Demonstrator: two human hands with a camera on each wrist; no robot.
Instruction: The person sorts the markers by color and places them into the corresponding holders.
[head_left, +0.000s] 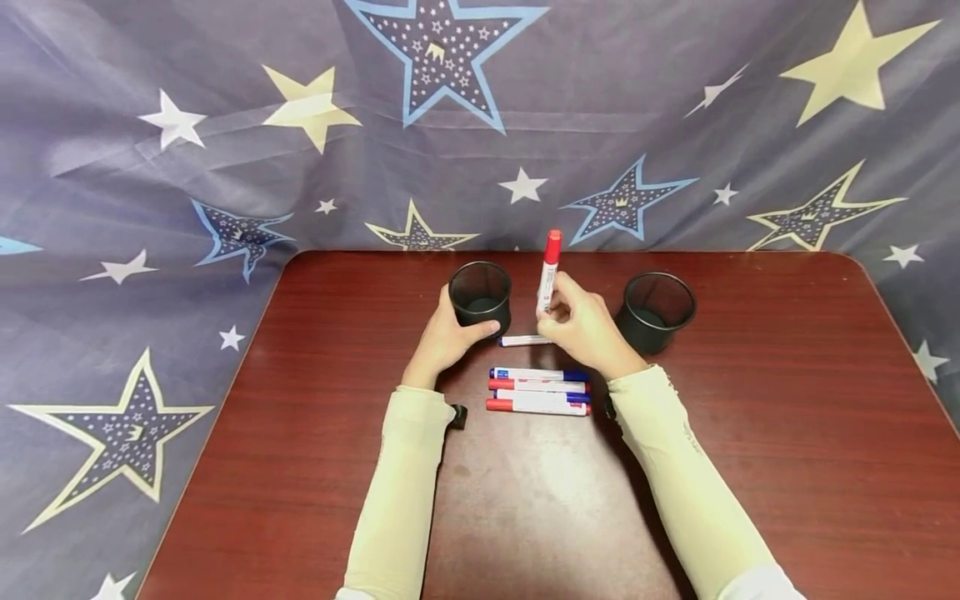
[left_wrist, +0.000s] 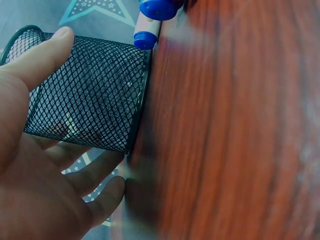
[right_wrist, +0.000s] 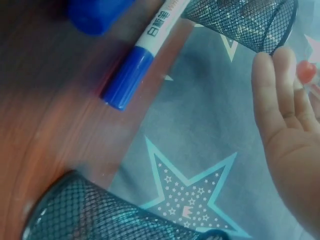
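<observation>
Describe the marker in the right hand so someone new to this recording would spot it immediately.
On the reddish-brown table, look between the two black mesh cups to the right hand. It pinches a white marker with a red cap, held nearly upright; the other markers all lie flat.

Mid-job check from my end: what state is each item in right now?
Left mesh cup: upright, looks empty, gripped by the left hand.
Right mesh cup: upright, looks empty, not held.
Red marker: capped, near upright, cap up, pinched in the right hand.
Lone blue marker: capped, lying flat, partly hidden in head view.
Row of four markers: capped, lying flat side by side.
</observation>
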